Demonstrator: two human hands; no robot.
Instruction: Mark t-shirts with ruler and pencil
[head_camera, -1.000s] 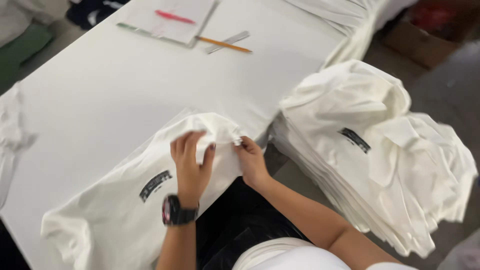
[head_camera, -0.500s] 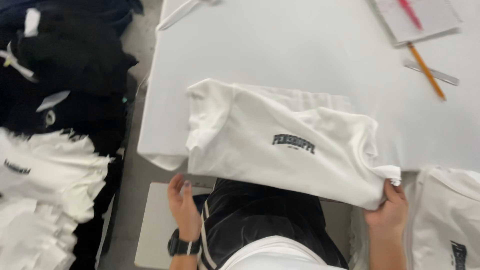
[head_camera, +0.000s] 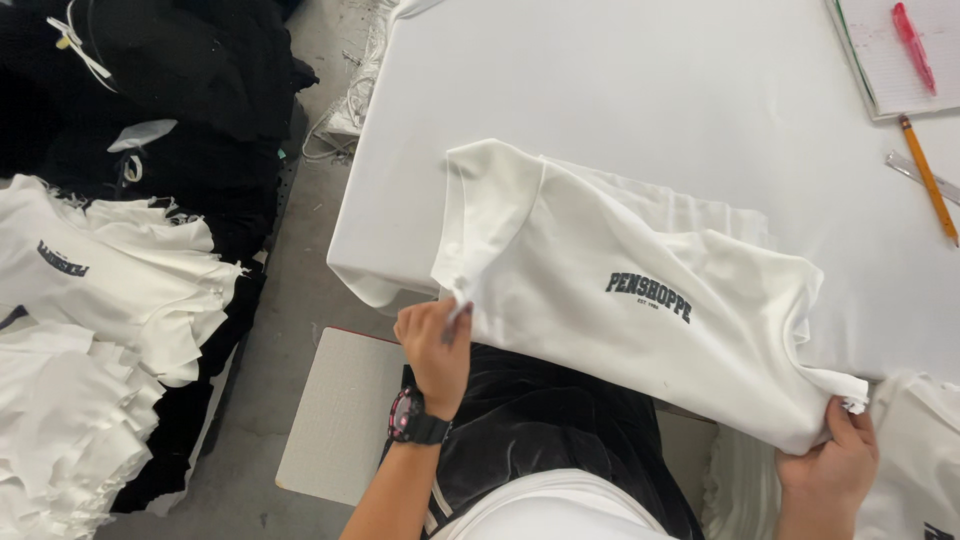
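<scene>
Since half a second earlier, the left hand (head_camera: 437, 345) has risen from below the table edge to pinch the near left corner of the white t-shirt (head_camera: 620, 300), which lies printed side up across the near edge of the white table (head_camera: 620, 90), partly overhanging it. The right hand (head_camera: 828, 465) is closed on the shirt's right corner just off the table. Keeping both corners taut and level looks the way to hold the fabric flat. A heap of white shirts (head_camera: 95, 330) sits at left; a notepad (head_camera: 900, 50), pencil (head_camera: 928, 178) and pink pen (head_camera: 914, 45) lie far right.
</scene>
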